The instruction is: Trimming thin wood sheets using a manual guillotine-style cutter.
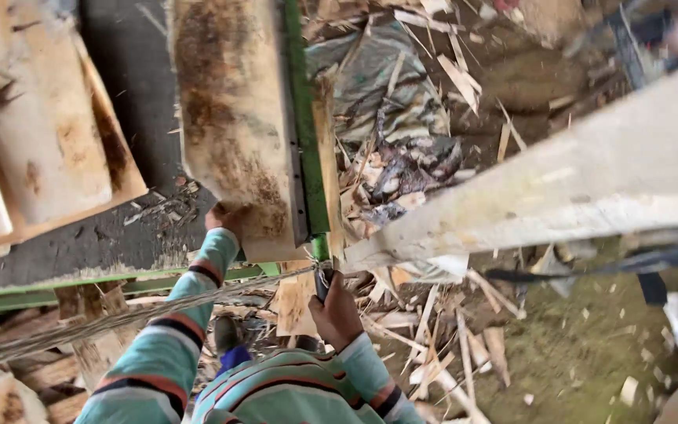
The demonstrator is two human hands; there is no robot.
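A: Sleeve colours?
B: Sleeves (168, 338) teal, banded in black, red-orange and white stripes.
A: Plank by the left hand (223, 217)?
B: Plank (233, 118) pale tan, blotched dark brown. Green strip (308, 126) down its edge.
A: Machine table?
B: Table (131, 78) dark grey, green rail (56, 289) along the front.
A: Cable?
B: Cable (103, 320) dull grey, twisted strands. Handle (322, 281) in the right hand (336, 312) black.
A: Big beam?
B: Beam (590, 173) whitish cream. Scraps (441, 314) light yellow-tan on brown-olive ground (582, 353).
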